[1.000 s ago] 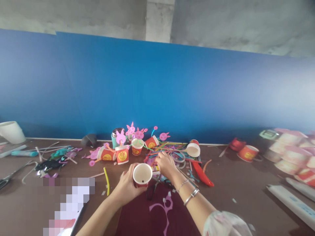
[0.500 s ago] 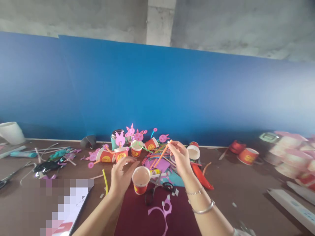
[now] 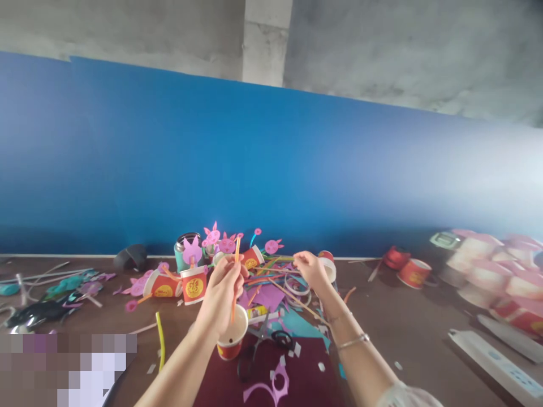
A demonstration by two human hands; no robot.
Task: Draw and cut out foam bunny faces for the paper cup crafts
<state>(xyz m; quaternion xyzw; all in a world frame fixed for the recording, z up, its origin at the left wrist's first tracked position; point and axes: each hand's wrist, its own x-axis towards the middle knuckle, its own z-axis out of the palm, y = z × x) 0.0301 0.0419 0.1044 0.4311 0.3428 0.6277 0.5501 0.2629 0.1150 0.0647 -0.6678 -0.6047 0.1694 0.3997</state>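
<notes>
Two bare hands work above the table (image 3: 382,345), and the left hand (image 3: 221,288) has its fingers closed on a thin orange straw (image 3: 237,249). The straw stands nearly upright, one end rising above the fingers and the other pointing down at the mouth of a red paper cup (image 3: 229,351); whether its tip is inside the cup or only over it, I cannot tell. That cup stands just below the left hand and slightly to its right, not gripped, with a small dark spot showing inside. The right hand (image 3: 311,271), well apart from the cup, has its fingers curled together over a heap of coloured strips (image 3: 280,277); I cannot tell whether anything is pinched between them. Close beside the cup are a yellow glue stick (image 3: 257,311) and scissors (image 3: 282,340), the latter partly over a maroon board (image 3: 220,390) that also carries a pink paper cut-out (image 3: 280,382). Beyond the left hand, another red cup (image 3: 194,288) stands with a pink rabbit face (image 3: 192,250) above it, and a tipped cup (image 3: 163,284) lies beside that. Farther right, a white power strip (image 3: 494,359) lies near stacked cups (image 3: 479,254), blurred at the edge; a blue partition (image 3: 254,158) rises behind everything.
</notes>
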